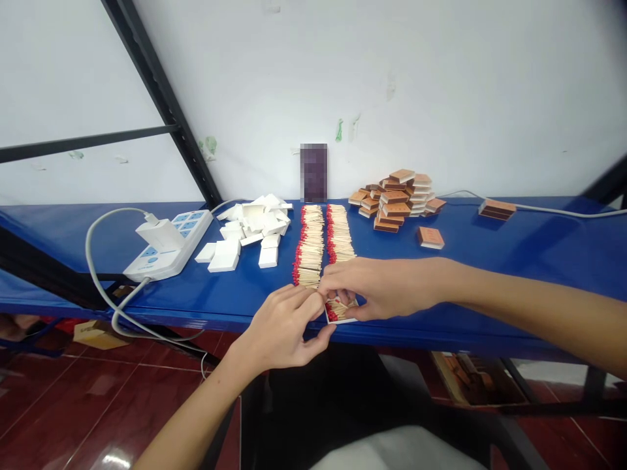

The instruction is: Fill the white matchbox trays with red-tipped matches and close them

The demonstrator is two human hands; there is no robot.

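Observation:
A small white matchbox tray [344, 321] holding red-tipped matches [337, 309] lies at the shelf's front edge. My left hand [290, 329] grips the tray at its left side, thumb at the front corner. Over the tray, my right hand [365, 284] has its fingers bent down among the matches, with thumb and fingers drawn together; its fingertips are partly hidden. Just behind my hands run two long rows of matches, a left row [309, 245] and a right row [340, 232], red heads toward the left. My right hand covers the near end of the right row.
White empty trays [255, 222] are heaped at left, beside a power strip [183, 245] with a plugged-in charger. Brown matchboxes [396, 198] are piled at back right; a single matchbox [431, 237] and a stacked pair [497, 209] lie apart. A blurred dark object [313, 173] leans on the wall.

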